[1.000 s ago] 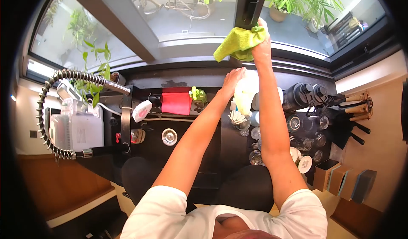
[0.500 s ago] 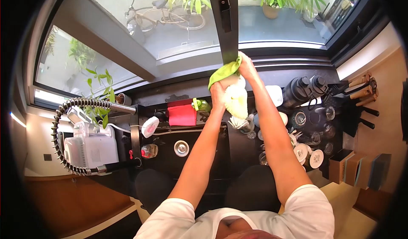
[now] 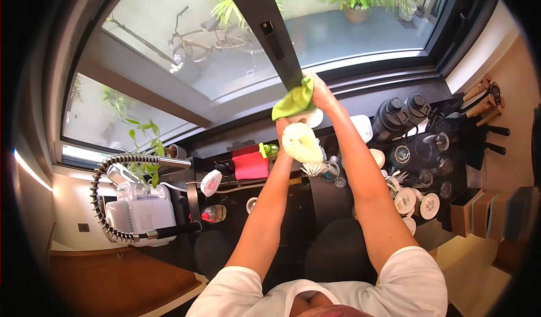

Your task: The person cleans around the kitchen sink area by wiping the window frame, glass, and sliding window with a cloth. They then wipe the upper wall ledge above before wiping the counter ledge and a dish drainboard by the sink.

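A green cloth (image 3: 294, 102) is bunched between my hands beside the lower end of the dark window post. My right hand (image 3: 321, 95) grips its upper right end, fingers closed. My left hand (image 3: 282, 126) is at its lower left edge, fingers mostly hidden by the cloth and a fluffy pale-yellow brush head (image 3: 301, 142). Between the hands, partly under the cloth, shows a smooth white rounded piece (image 3: 313, 117), whose kind I cannot make out. The brush head stands nearer to me, with a white bristled brush (image 3: 313, 170) just below it.
Left of my arms are a spring-hose faucet (image 3: 97, 193), a red cloth (image 3: 251, 165), a green bottle (image 3: 269, 150) and the sink drain (image 3: 251, 205). On the right stand black bottles (image 3: 389, 114), glasses (image 3: 426, 177), white cups (image 3: 429, 205) and a knife holder (image 3: 466, 210).
The view has tilted and shifted, so the window post now slants. Both hands still hold the green cloth near the post's base, and its folds have changed slightly.
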A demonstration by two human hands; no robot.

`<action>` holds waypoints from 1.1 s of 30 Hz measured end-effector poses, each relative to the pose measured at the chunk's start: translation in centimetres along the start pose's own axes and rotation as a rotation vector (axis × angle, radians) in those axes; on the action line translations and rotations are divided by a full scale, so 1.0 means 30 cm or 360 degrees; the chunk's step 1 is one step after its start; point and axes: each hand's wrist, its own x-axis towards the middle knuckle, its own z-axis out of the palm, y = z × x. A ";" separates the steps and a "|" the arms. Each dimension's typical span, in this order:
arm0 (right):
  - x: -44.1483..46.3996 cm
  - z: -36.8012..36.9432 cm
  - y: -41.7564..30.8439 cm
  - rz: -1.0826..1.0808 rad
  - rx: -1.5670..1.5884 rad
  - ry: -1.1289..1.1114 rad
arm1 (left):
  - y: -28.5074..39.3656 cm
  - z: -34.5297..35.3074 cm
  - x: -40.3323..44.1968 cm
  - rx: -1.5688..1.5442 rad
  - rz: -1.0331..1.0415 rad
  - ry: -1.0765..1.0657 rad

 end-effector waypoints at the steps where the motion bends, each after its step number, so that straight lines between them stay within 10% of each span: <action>1: -0.016 -0.011 0.002 0.0090 -0.0024 0.0055 | 0.010 -0.023 0.005 0.0170 -0.0064 -0.0050; 8: 0.091 -0.230 -0.100 0.0454 0.0078 0.0971 | 0.341 -0.365 0.111 0.0621 -0.0113 -0.1220; 12: 0.142 -0.313 -0.152 0.0449 0.0242 0.1388 | 0.822 -0.398 0.214 0.0341 0.0605 -0.0898; 15: 0.169 -0.364 -0.152 0.0582 0.1309 0.1451 | 1.053 -0.384 0.299 0.0679 0.1548 -0.0390; 21: 0.210 -0.413 -0.281 0.0571 0.1712 0.1341 | 1.227 -0.312 0.552 0.1618 0.2100 0.0127; 26: 0.569 -0.337 -0.432 -0.0319 -0.0100 0.1915 | 1.417 -0.300 0.700 0.1757 0.2109 0.0300; 28: 0.690 -0.312 -0.593 -0.0743 -0.0159 0.1632 | 1.482 -0.298 0.751 0.1600 0.2080 0.0364; 33: 0.734 -0.275 -0.534 -0.0563 -0.1185 0.1220 | 1.510 -0.206 0.815 0.1918 0.2081 0.0646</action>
